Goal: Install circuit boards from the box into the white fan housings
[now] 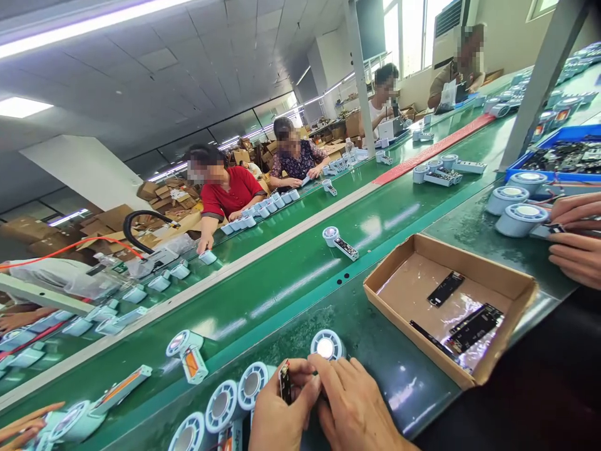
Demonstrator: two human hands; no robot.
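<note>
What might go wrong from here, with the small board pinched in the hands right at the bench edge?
1. The left hand pinches a small circuit board only by its edges, and the right hand crowds in; it may slip and fall off the near edge.
2. The round housings stand tightly beside the hands, so an elbow or wrist could knock them.
3. The cardboard tray lies near the bench edge and might get nudged.
</note>
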